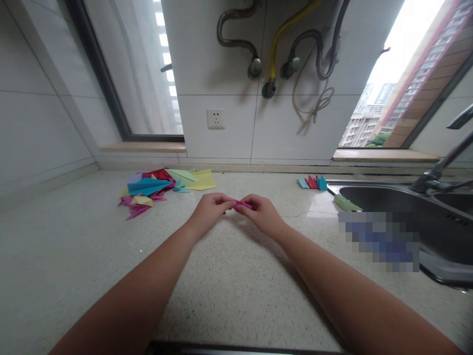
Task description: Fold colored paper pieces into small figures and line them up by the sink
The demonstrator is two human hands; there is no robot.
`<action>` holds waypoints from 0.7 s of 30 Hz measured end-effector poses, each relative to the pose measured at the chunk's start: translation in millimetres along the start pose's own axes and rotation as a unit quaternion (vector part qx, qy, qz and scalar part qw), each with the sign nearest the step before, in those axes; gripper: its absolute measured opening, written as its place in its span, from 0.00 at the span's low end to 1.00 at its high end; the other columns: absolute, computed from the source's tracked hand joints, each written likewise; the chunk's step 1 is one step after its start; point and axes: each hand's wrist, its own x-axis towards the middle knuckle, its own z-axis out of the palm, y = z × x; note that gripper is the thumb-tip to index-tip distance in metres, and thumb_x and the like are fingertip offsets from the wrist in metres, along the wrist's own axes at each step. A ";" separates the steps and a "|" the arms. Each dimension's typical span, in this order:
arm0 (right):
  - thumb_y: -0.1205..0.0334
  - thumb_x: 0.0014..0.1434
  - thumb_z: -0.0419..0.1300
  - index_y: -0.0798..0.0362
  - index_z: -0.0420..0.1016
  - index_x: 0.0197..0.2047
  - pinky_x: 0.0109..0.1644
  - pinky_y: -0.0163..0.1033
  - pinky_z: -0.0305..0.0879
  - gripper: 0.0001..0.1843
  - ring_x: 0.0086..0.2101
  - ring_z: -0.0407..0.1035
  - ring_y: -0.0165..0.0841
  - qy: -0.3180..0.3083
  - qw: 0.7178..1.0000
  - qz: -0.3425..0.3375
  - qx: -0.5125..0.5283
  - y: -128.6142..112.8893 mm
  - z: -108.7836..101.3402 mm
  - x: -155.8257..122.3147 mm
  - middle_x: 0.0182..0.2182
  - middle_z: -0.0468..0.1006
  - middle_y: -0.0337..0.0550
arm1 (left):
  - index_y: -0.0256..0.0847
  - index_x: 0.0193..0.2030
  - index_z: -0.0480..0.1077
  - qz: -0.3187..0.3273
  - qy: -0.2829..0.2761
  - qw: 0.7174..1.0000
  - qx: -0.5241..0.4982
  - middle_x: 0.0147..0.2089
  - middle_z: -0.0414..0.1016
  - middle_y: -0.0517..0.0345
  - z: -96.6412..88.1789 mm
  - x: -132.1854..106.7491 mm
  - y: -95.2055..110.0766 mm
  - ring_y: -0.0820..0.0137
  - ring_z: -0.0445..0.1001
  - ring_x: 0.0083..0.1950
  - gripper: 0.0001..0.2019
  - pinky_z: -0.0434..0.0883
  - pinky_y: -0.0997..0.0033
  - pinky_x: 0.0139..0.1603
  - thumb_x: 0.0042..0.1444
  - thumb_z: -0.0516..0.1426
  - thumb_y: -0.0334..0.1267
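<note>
Left grip (210, 211) and right grip (264, 213) both clamped, thumb to fingers, on one small pink paper (243, 204) between them, nearer the back edge of the surface (229, 286) than the front. Coloured paper pile (150, 186) toward back-left corner; small folded pieces (312, 183) near back edge, right.

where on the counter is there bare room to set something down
Bare counter shows between the forearms, and beyond the hands between the left paper pile and the small folded pieces. It is crowded at that pile and beside the sink, with green paper and a blurred patch.
</note>
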 end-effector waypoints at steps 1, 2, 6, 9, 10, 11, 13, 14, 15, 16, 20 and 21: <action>0.48 0.58 0.63 0.52 0.77 0.34 0.33 0.38 0.62 0.15 0.29 0.67 0.32 0.000 1.000 0.008 0.000 -0.9 0.5 -0.3 0.27 0.76 0.41 | 0.39 0.33 0.80 0.006 0.006 1.000 0.006 0.31 0.79 0.53 0.4 -0.2 0.3 0.68 0.72 0.33 0.10 0.66 0.68 0.35 0.51 0.64 0.44; 0.48 0.58 0.63 0.53 0.77 0.33 0.31 0.37 0.60 0.15 0.28 0.66 0.32 0.004 1.000 0.013 0.000 -1.8 0.8 -0.6 0.27 0.76 0.41 | 0.39 0.33 0.80 0.012 0.016 1.000 0.012 0.31 0.79 0.53 0.7 -0.4 0.5 0.67 0.72 0.33 0.10 0.66 0.68 0.35 0.51 0.64 0.44; 0.49 0.57 0.63 0.53 0.75 0.31 0.29 0.36 0.56 0.15 0.26 0.63 0.30 0.017 1.000 0.018 -0.012 -3.2 1.3 -1.2 0.24 0.74 0.39 | 0.39 0.31 0.79 0.039 0.055 0.997 0.047 0.33 0.80 0.52 1.0 -1.6 0.4 0.65 0.75 0.36 0.09 0.69 0.64 0.41 0.49 0.65 0.44; 0.49 0.57 0.62 0.53 0.74 0.30 0.29 0.35 0.55 0.15 0.26 0.62 0.30 0.012 1.000 0.019 -0.016 -3.3 1.3 -1.3 0.24 0.73 0.39 | 0.39 0.29 0.78 0.052 0.054 0.996 0.047 0.38 0.81 0.49 0.3 -2.3 -0.8 0.63 0.77 0.42 0.09 0.69 0.61 0.49 0.49 0.66 0.43; 0.49 0.57 0.62 0.53 0.74 0.30 0.29 0.35 0.55 0.15 0.26 0.62 0.30 0.011 1.000 0.019 -0.017 -3.5 1.4 -1.4 0.24 0.73 0.39 | 0.39 0.29 0.78 0.051 0.051 0.997 0.039 0.40 0.81 0.48 0.1 -2.6 -1.2 0.62 0.77 0.43 0.09 0.69 0.60 0.51 0.49 0.65 0.43; 0.49 0.57 0.62 0.53 0.74 0.30 0.29 0.35 0.55 0.15 0.26 0.62 0.30 0.010 1.000 0.020 -0.019 -4.0 1.5 -1.5 0.24 0.73 0.39 | 0.39 0.29 0.77 0.050 0.047 0.997 0.031 0.41 0.81 0.48 0.1 -2.8 -1.4 0.62 0.78 0.44 0.09 0.68 0.59 0.53 0.50 0.65 0.43; 0.49 0.57 0.62 0.53 0.73 0.29 0.29 0.35 0.55 0.15 0.26 0.61 0.30 0.012 1.000 0.018 -0.023 -5.4 2.0 -1.8 0.23 0.72 0.38 | 0.38 0.29 0.77 0.047 0.042 0.998 0.023 0.42 0.81 0.47 0.4 -3.4 -1.5 0.61 0.78 0.45 0.09 0.68 0.59 0.53 0.50 0.65 0.42; 0.49 0.57 0.62 0.53 0.73 0.29 0.29 0.35 0.54 0.16 0.26 0.60 0.29 0.012 1.000 0.015 -0.024 -6.2 2.4 -1.9 0.23 0.72 0.38 | 0.38 0.29 0.77 0.047 0.041 0.998 0.023 0.42 0.81 0.47 0.5 -3.6 -1.5 0.61 0.78 0.45 0.09 0.69 0.59 0.53 0.50 0.65 0.42; 0.49 0.57 0.62 0.53 0.73 0.29 0.28 0.35 0.54 0.16 0.25 0.60 0.29 0.015 0.999 0.013 -0.025 -7.0 2.7 -2.0 0.23 0.71 0.38 | 0.38 0.28 0.76 0.049 0.043 0.998 0.025 0.42 0.82 0.47 0.7 -3.7 -1.3 0.61 0.78 0.44 0.09 0.69 0.59 0.52 0.50 0.65 0.42; 0.48 0.57 0.62 0.53 0.72 0.28 0.28 0.35 0.53 0.16 0.25 0.59 0.29 0.019 0.999 0.012 -0.023 -7.7 3.0 -2.1 0.22 0.70 0.37 | 0.38 0.28 0.76 0.050 0.047 0.997 0.026 0.41 0.82 0.47 0.8 -3.7 -1.2 0.61 0.78 0.44 0.09 0.69 0.59 0.51 0.50 0.65 0.42; 0.47 0.56 0.63 0.53 0.74 0.30 0.28 0.35 0.54 0.17 0.25 0.61 0.29 0.025 0.999 0.020 0.007 -7.6 2.4 -1.2 0.23 0.71 0.38 | 0.38 0.29 0.76 0.043 0.052 0.997 0.028 0.37 0.81 0.49 0.2 -2.5 -1.1 0.64 0.77 0.40 0.09 0.69 0.62 0.46 0.49 0.65 0.43; 0.47 0.56 0.63 0.53 0.74 0.30 0.29 0.36 0.55 0.17 0.26 0.62 0.30 0.021 0.999 0.023 0.018 -6.6 1.7 -0.6 0.24 0.72 0.38 | 0.38 0.29 0.76 0.034 0.050 0.998 0.019 0.35 0.80 0.51 -0.2 -2.0 -1.0 0.65 0.76 0.38 0.10 0.69 0.64 0.44 0.49 0.65 0.43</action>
